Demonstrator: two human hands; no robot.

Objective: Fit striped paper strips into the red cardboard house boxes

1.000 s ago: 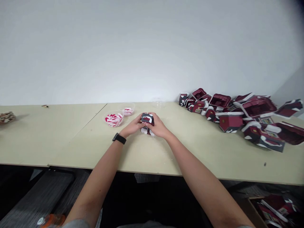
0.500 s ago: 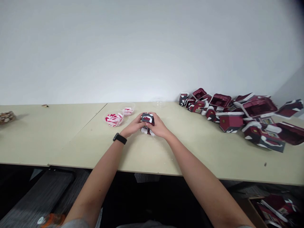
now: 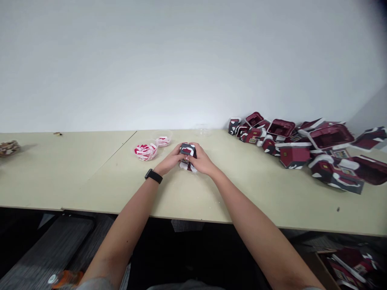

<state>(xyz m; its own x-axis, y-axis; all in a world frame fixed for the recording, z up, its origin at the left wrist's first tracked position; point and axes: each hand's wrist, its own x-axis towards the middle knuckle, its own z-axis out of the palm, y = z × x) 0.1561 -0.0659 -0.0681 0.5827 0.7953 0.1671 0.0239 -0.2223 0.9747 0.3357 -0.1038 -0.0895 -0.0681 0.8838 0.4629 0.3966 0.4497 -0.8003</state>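
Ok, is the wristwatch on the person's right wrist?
No, the black wristwatch is on the wrist of the left hand, while the right hand has a bare wrist.

At two o'clock a heap of maroon paper house models (image 3: 294,157) lies on the bench (image 3: 90,189); at eleven o'clock, two clear plastic bowls (image 3: 145,152) hold red-and-white paper pieces.

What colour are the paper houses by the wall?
The paper houses are dark red with white edges, seen in the head view.
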